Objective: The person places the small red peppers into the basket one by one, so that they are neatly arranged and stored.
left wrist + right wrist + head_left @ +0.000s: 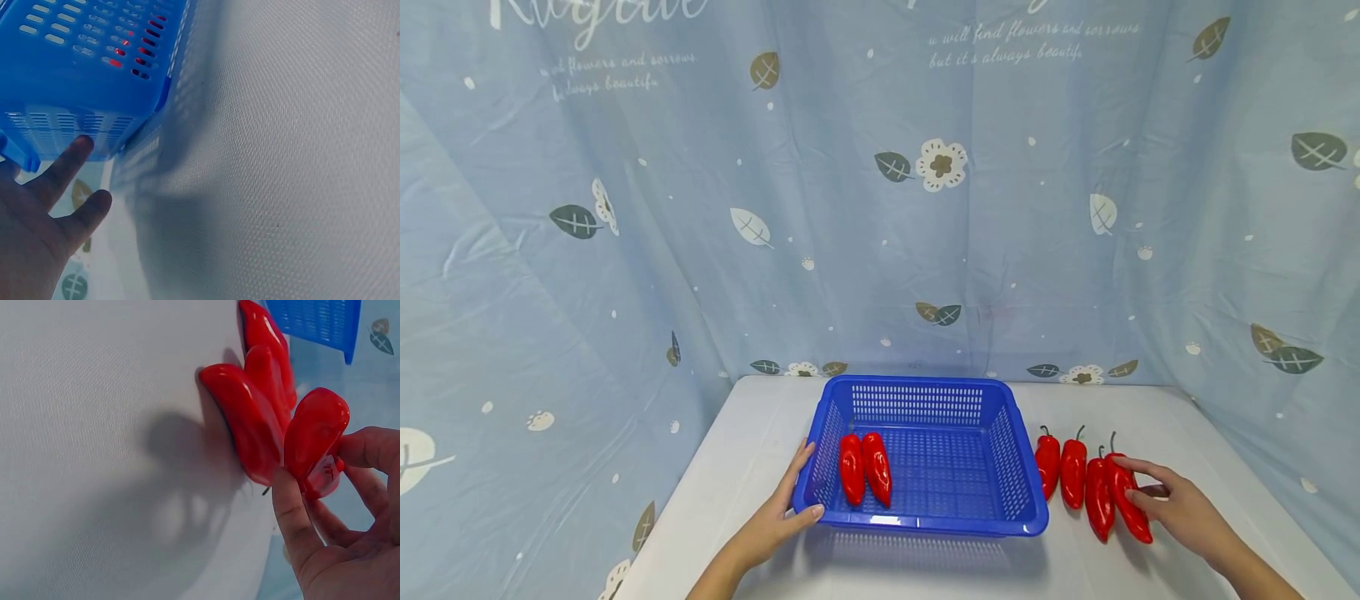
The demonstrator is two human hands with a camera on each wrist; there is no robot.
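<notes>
Blue basket [936, 479]: I see it mid-desk [1138, 408], with two red peppers [852, 471] lying side by side in its left part.
Left hand [771, 521]: fingers spread and nearly straight, touching the basket's near left corner.
Right hand [1187, 510]: partly closed; I have the rightmost pepper [1123, 487] pinched between thumb and fingers.
Loose peppers [1073, 475]: three, between basket and right hand.

A blue curtain [842, 275] printed with leaves [892, 167], white flowers [942, 165] and white lettering [1037, 33] hung in soft folds behind and on both sides of a white, finely textured bench [752, 450].
</notes>
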